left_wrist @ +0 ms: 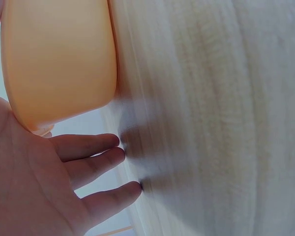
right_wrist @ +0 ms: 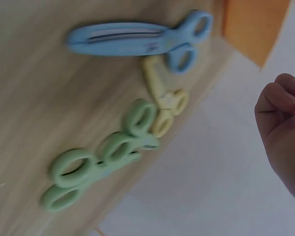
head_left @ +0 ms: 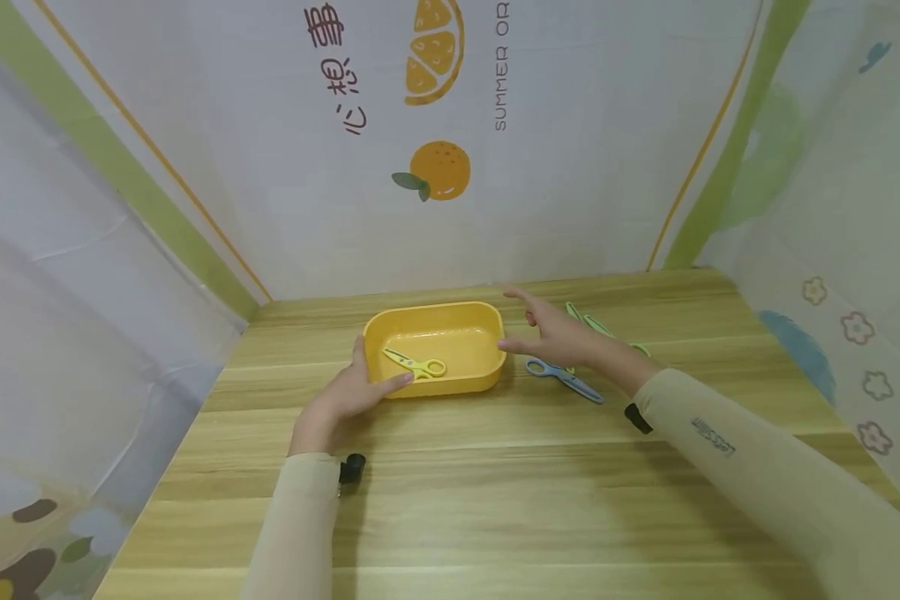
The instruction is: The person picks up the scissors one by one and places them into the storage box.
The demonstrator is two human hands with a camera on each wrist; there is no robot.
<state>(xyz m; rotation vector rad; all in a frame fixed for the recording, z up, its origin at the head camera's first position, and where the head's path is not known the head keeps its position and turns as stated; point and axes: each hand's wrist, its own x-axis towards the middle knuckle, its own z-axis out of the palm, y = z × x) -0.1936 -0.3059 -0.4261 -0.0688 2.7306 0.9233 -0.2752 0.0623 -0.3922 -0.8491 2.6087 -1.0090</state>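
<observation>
A yellow rectangular box stands on the table with a pair of yellow scissors lying inside. At its near left corner, my left hand holds it, thumb over the front rim. Three of its fingers reach down to the tabletop in the left wrist view. My right hand has its thumb at the box's right rim and its index finger stretched out. Beneath the right forearm lie blue scissors, another yellow pair and two green pairs, one green pair lowest in the right wrist view.
The wood-grain table runs back to a hanging white cloth printed with oranges. More patterned cloth hangs at the right side. Both forearms wear pale sleeves with a black wrist device.
</observation>
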